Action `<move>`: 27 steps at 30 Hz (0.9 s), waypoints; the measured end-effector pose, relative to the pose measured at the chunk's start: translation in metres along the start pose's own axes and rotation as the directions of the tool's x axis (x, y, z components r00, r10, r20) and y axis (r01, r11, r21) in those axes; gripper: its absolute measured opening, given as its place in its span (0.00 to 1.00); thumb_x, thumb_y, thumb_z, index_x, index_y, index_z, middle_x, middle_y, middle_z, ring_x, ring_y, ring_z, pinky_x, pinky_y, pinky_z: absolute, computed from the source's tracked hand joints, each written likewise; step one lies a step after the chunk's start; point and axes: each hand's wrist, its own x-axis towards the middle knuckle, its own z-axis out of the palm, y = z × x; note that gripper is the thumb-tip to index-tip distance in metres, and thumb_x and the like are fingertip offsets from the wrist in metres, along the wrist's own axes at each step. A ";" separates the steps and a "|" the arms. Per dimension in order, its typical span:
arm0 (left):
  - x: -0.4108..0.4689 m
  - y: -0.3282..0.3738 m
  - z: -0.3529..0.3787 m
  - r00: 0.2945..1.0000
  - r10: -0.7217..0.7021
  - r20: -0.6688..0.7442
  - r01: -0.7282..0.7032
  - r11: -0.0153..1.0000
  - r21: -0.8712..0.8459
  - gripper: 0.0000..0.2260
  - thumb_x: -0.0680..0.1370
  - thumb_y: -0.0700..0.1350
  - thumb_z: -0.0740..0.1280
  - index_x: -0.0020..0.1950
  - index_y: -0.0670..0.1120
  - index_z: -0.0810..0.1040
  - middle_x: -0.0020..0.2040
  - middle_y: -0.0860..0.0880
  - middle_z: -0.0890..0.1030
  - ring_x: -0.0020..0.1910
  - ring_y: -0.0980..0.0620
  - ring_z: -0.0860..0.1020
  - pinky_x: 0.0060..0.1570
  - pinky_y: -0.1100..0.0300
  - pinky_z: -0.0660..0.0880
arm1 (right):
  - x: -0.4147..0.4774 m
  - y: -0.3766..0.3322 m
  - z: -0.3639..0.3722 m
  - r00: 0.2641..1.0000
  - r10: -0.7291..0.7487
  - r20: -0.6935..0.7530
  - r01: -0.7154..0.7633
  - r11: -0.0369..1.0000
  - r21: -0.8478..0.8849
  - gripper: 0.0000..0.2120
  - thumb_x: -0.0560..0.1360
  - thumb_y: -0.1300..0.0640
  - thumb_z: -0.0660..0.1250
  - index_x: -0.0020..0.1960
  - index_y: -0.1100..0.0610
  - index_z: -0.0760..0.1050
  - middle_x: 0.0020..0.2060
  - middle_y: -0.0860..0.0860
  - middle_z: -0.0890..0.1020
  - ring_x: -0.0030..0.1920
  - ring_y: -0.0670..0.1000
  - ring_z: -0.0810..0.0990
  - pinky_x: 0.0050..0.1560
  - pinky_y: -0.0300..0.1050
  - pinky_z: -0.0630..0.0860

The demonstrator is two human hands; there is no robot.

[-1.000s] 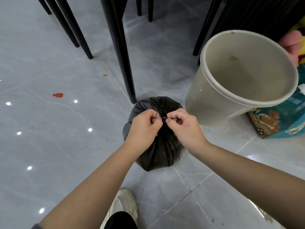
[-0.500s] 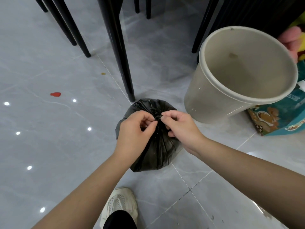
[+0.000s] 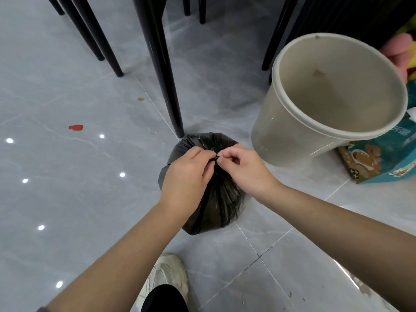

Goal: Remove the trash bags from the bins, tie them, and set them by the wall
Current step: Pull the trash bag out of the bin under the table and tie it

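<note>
A full black trash bag (image 3: 221,199) sits on the grey tiled floor in the middle of the head view, its top gathered into a small knot. My left hand (image 3: 186,176) pinches the knot from the left. My right hand (image 3: 243,170) pinches it from the right, fingertips meeting the left hand's over the bag's top. A beige round bin (image 3: 283,136) stands to the right of the bag with no liner inside, only a small brown mark on its inner wall.
Black chair and table legs (image 3: 164,70) stand just behind the bag. A teal printed bag (image 3: 378,167) leans behind the bin at the right. My white shoe (image 3: 164,275) is below the bag. A red scrap (image 3: 75,127) lies on the floor at the left.
Both hands kept working the knot at the bag's top; the fingers shifted slightly and the view drifted a little. The bag and the bin stayed in place.
</note>
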 end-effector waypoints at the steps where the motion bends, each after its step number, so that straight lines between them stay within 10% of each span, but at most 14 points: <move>1: 0.001 0.000 0.001 1.000 -0.007 0.018 0.007 1.000 0.007 0.06 0.75 0.40 0.67 0.50 0.43 0.81 0.43 0.49 0.80 0.38 0.51 0.78 0.36 0.56 0.77 | 0.000 0.001 0.000 1.000 -0.028 -0.005 0.027 0.999 -0.039 0.07 0.76 0.61 0.66 0.40 0.52 0.78 0.46 0.52 0.76 0.36 0.42 0.73 0.42 0.31 0.70; 16: 0.008 0.005 0.002 0.839 -0.432 0.332 0.524 0.807 -0.273 0.04 0.75 0.39 0.63 0.43 0.43 0.76 0.30 0.54 0.69 0.28 0.61 0.67 0.32 0.75 0.66 | 0.000 0.014 0.003 0.972 -0.228 -0.064 0.195 0.923 -0.330 0.03 0.70 0.61 0.70 0.43 0.54 0.81 0.41 0.46 0.74 0.37 0.42 0.72 0.42 0.38 0.73; 27: 0.001 0.003 0.003 0.928 -0.355 0.115 0.373 0.889 -0.267 0.03 0.73 0.40 0.68 0.39 0.45 0.78 0.30 0.50 0.73 0.30 0.57 0.69 0.33 0.67 0.68 | 0.000 0.010 0.002 0.991 -0.122 -0.057 0.116 0.988 -0.103 0.10 0.71 0.67 0.68 0.41 0.52 0.79 0.37 0.46 0.75 0.33 0.38 0.73 0.39 0.27 0.69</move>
